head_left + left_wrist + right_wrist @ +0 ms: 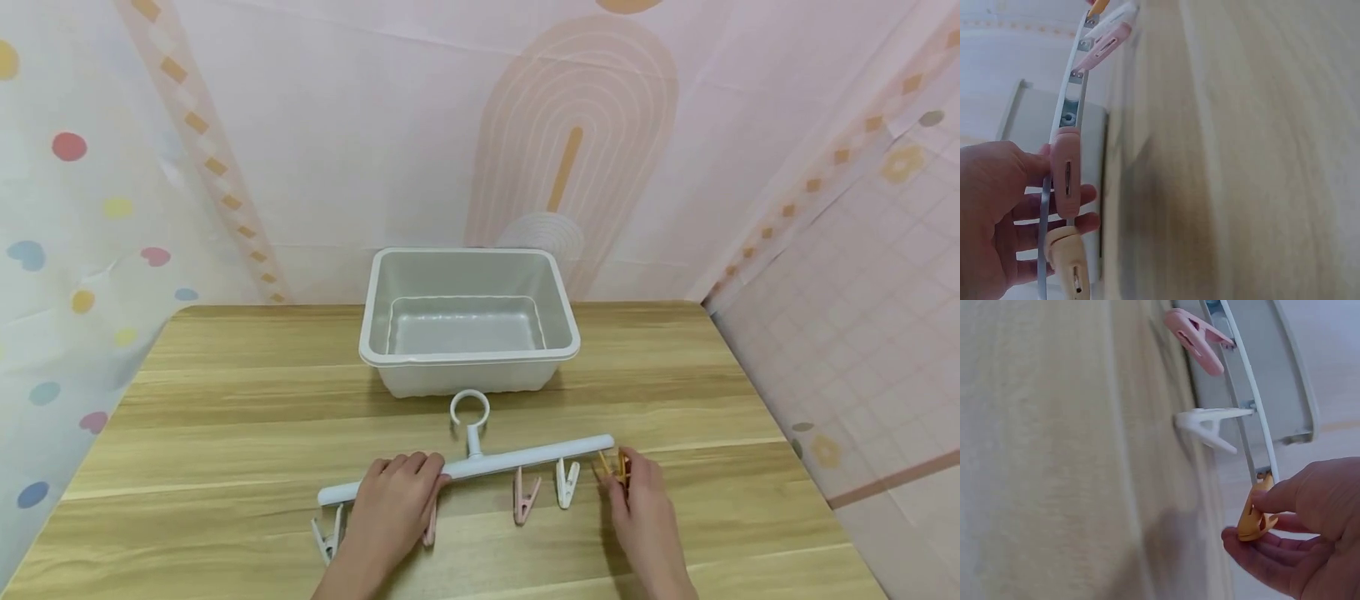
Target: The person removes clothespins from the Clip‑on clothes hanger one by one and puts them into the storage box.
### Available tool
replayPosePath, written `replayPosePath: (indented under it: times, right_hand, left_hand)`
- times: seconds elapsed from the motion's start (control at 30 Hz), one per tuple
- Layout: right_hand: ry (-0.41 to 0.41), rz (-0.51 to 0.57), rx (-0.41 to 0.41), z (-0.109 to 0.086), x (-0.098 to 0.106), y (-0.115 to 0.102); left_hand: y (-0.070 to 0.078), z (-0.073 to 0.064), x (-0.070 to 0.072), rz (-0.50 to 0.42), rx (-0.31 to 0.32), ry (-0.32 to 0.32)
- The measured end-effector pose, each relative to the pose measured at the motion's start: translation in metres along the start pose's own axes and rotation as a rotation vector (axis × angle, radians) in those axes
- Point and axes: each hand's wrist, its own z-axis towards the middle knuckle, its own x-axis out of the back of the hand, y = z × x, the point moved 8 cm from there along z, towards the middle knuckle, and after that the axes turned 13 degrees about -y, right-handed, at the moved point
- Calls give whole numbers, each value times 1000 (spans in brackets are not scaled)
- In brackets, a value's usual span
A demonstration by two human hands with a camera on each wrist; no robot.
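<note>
"Fingers, condition?"
"Left hand curled round the hanger; right hand pinching the orange clip."
"Hanger's position?"
"Over the table, well short of its far edge."

Bare in both left hand and right hand, with forearms likewise uncovered down to the lower edge of the head view. Built with slim, smooth fingers, rounded at the tips, and with a fuller thumb. Too softly focused to show the nails clearly.
</note>
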Motion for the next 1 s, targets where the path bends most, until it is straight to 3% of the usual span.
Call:
replayPosePath:
  times: [0.37,0.5,0.6,0.8,1.0]
  right_hand:
    - [88,21,112,-8,24,-19]
    - [110,34,144,-8,32,-26]
    - [152,48,185,-8,36,-31]
    - [235,114,219,-8,38,-32]
    - [255,246,199,-7,32,-31]
  left_hand:
    - [-12,-21,20,-221,123,-53]
    - [-16,-28,25,-346,166,-120]
    - [-18,-32,27,-456,157,-170]
    - [-20,-39,27,-675,84,-173]
    - [-22,-41,25,-780,118,-161]
